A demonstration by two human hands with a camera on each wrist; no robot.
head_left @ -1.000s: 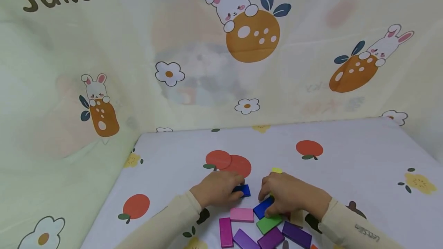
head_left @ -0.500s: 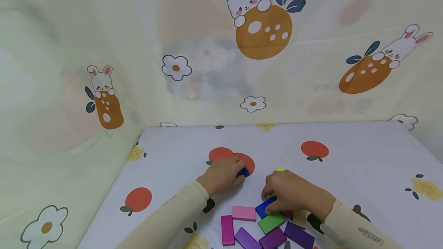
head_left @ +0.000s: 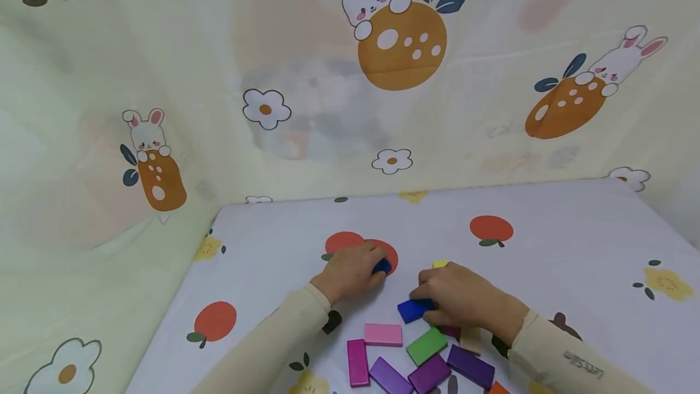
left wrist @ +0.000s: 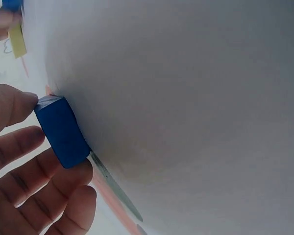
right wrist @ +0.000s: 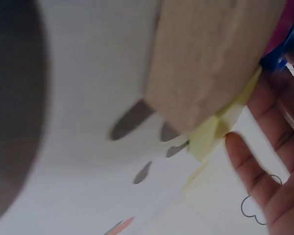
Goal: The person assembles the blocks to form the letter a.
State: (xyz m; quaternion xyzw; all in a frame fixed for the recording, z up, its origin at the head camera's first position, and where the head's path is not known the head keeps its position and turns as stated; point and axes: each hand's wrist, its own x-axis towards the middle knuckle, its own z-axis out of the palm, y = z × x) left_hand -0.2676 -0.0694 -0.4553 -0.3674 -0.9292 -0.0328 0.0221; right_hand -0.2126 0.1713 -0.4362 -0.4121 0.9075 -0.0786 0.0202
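My left hand pinches a blue block over the printed red fruit. In the left wrist view, the thumb is at one end of that blue block and fingers are at the other. My right hand grips a second blue block, slightly apart from the green block. Only a small part of this blue block shows between the fingers in the right wrist view. A yellow block stands just beyond the right hand, partly hidden by it.
Nearer me lie pink, magenta, lilac, purple and dark violet blocks. A tan wooden block and a dark red block sit partly under the right hand. An orange block meets the lower frame edge.
My left hand has carried its blue block farther from me, onto the red fruit print. The right hand's blue block has shifted off the green block and turned flatter.
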